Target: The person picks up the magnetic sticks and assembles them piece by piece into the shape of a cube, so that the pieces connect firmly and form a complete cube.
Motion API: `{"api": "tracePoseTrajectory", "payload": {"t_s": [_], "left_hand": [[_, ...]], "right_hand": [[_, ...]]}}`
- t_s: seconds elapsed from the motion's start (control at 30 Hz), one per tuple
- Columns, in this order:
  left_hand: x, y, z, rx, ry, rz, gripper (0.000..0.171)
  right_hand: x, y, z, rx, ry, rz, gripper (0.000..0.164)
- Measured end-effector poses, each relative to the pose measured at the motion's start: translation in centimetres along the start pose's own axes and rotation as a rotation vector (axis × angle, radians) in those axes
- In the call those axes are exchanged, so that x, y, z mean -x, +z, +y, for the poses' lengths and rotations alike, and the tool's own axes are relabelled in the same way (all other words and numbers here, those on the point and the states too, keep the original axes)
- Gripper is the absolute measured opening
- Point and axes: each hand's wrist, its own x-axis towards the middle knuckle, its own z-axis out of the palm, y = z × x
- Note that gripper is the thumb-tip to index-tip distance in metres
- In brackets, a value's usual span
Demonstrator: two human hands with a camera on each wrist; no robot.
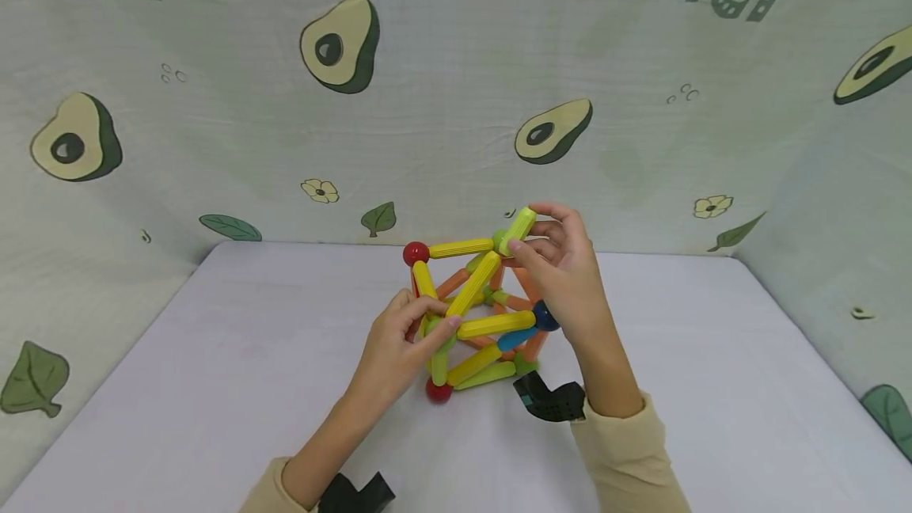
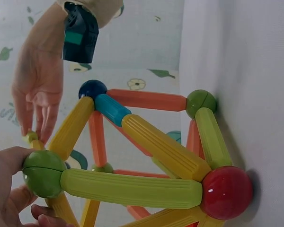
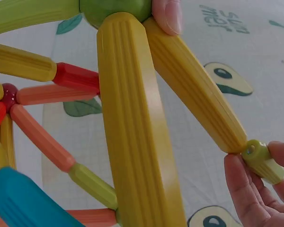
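A framework of colored magnetic sticks and balls (image 1: 495, 324) stands on the table between the hands. My left hand (image 1: 392, 343) holds it at a green ball (image 2: 44, 174) on its near left corner, thumb and fingers round the ball. Up at the top, my right hand (image 1: 570, 275) pinches a short lime stick (image 3: 263, 161) between thumb and fingers. That stick meets the upper end of a yellow stick (image 3: 199, 87), which slopes up from the held green ball. Behind it shows another green ball (image 1: 501, 239), partly covered by the lime stick.
A red ball (image 1: 438, 391) forms the low front corner, close to the white tabletop (image 1: 214, 386). A dark blue ball (image 2: 93, 89) sits at the right corner, beside the right wrist. An avocado-print cloth (image 1: 442, 101) hangs behind the table.
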Motion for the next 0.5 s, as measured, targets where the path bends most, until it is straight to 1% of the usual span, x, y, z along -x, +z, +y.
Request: {"api": "tracePoseTrajectory", "payload": {"t_s": [0.23,0.4,0.5], "left_hand": [[-0.1,0.1,0.0,0.009,-0.006,-0.008,0.016],[-0.1,0.1,0.0,0.007,-0.016,-0.010,0.017],[-0.1,0.1,0.1,0.003,-0.015,-0.008,0.017]], "right_hand": [[-0.5,0.6,0.8,-0.023,0.022,0.016,0.051],[-0.4,0.7,1.2,-0.014,0.054,-0.004,0.059],[-0.3,0.5,1.4,0.016,0.021,-0.026,0.063]]}}
